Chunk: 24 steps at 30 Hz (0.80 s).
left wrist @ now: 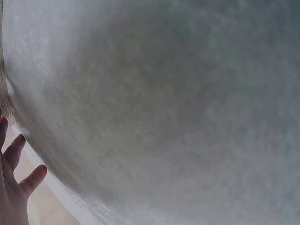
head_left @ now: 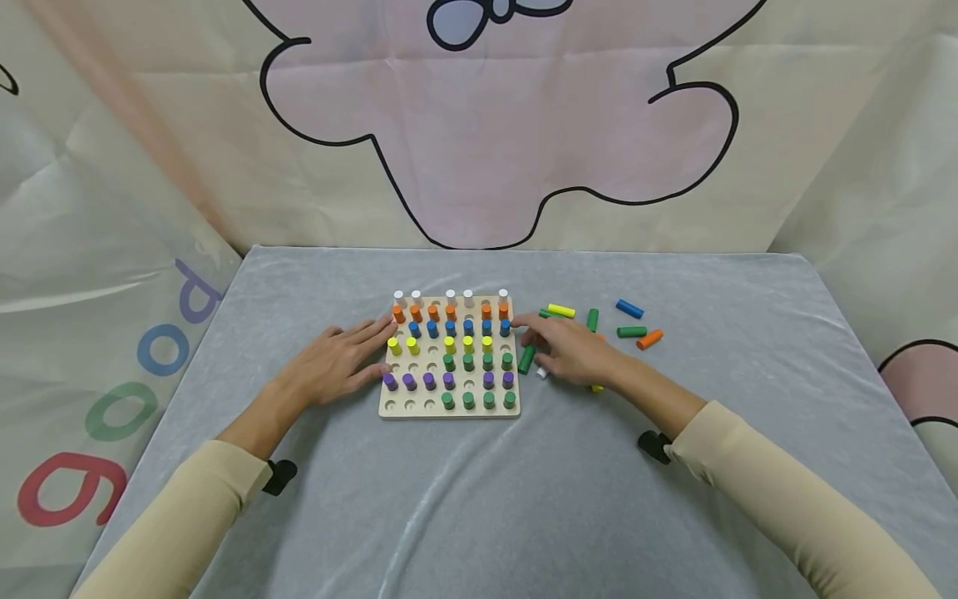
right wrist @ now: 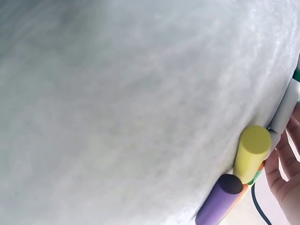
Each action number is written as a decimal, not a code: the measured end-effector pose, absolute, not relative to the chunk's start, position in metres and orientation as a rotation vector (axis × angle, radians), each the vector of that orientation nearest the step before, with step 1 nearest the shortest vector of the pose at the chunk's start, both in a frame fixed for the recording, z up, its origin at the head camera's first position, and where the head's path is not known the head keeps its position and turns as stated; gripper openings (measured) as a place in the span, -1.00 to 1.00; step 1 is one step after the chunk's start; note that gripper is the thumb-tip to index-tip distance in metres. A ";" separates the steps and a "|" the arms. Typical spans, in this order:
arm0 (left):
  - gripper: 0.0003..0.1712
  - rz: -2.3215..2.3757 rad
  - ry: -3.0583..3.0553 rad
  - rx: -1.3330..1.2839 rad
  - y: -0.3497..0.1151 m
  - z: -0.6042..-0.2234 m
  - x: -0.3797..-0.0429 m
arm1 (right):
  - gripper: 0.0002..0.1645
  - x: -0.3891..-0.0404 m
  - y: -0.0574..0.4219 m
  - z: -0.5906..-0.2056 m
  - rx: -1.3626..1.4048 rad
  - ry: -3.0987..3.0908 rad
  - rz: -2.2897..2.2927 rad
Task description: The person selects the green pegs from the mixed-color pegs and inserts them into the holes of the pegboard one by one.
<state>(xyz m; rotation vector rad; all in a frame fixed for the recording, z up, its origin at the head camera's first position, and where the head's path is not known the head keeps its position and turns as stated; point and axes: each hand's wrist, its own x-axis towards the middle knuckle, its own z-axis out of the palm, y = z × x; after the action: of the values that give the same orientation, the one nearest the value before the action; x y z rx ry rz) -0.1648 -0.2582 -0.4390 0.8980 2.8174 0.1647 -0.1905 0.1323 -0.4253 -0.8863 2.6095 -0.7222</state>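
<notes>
Head view: on the grey cloth-covered tabletop [head_left: 337, 532], a wooden pegboard [head_left: 419, 414], flat and between both hands. In rows from back to front, all upright: white pegs [head_left: 451, 297], orange pegs [head_left: 451, 313], blue pegs [head_left: 451, 328], yellow pegs [head_left: 449, 344], green pegs [head_left: 467, 362], purple pegs [head_left: 448, 381], then a front green row [head_left: 468, 400]. Left hand [head_left: 329, 366] against the board's left edge, fingers straight, thumb wide, nothing gripped. Right hand [head_left: 572, 349] at the right edge, forefinger stretched towards the end blue peg [head_left: 505, 328], thumb well apart from it; touch or narrow gap too small to tell. Beside and beyond this hand, lying loose: green, yellow, orange, blue and white pieces [head_left: 632, 332]. Beige sleeves [head_left: 793, 499] at both forearms; cartoon backdrop [head_left: 479, 141] behind.

Left wrist view: mostly blurred grey cloth; left hand in the lower left corner, fingers spread.

Right wrist view: right hand at the right border, partly out of frame, fingers parted; near the fingers, a pale peg [right wrist: 285, 108], then a yellow peg [right wrist: 251, 159] and a loose purple peg [right wrist: 218, 201].
</notes>
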 end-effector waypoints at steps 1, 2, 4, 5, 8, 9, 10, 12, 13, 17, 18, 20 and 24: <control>-0.14 0.166 2.818 0.899 -0.258 -0.439 -0.165 | -0.29 -0.191 0.132 -0.425 -0.883 2.607 -0.716; -0.14 0.166 2.819 0.900 -0.258 -0.439 -0.165 | -0.29 -0.191 0.131 -0.426 -0.880 2.606 -0.711; -0.14 0.164 2.820 0.903 -0.258 -0.439 -0.164 | -0.28 -0.192 0.130 -0.426 -0.873 2.602 -0.708; -0.14 0.163 2.820 0.904 -0.259 -0.439 -0.164 | -0.27 -0.192 0.129 -0.426 -0.869 2.603 -0.706; -0.13 0.156 2.820 0.907 -0.259 -0.440 -0.164 | -0.25 -0.191 0.130 -0.425 -0.863 2.609 -0.710; -0.13 0.155 2.821 0.908 -0.259 -0.440 -0.164 | -0.25 -0.191 0.130 -0.425 -0.863 2.610 -0.713; -0.13 0.154 2.822 0.909 -0.259 -0.440 -0.164 | -0.25 -0.191 0.130 -0.425 -0.863 2.612 -0.714; -0.13 0.153 2.823 0.912 -0.259 -0.440 -0.165 | -0.24 -0.191 0.131 -0.424 -0.865 2.611 -0.717; -0.14 0.154 2.823 0.914 -0.259 -0.440 -0.165 | -0.24 -0.191 0.131 -0.424 -0.866 2.613 -0.713; -0.14 0.154 2.821 0.913 -0.259 -0.439 -0.164 | -0.25 -0.191 0.133 -0.422 -0.860 2.615 -0.692; -0.14 0.156 2.820 0.912 -0.259 -0.439 -0.164 | -0.26 -0.191 0.133 -0.422 -0.859 2.617 -0.686; -0.14 0.156 2.818 0.908 -0.258 -0.438 -0.164 | -0.25 -0.191 0.134 -0.422 -0.859 2.615 -0.693; -0.14 0.160 2.814 0.906 -0.258 -0.438 -0.164 | -0.24 -0.190 0.137 -0.419 -0.874 2.615 -0.735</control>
<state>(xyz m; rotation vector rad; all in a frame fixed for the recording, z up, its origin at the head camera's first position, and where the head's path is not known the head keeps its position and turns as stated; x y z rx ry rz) -0.1641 -0.2581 -0.4380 0.9063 2.8142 0.1602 -0.1898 0.1371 -0.4194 -0.8744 2.6155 -0.7346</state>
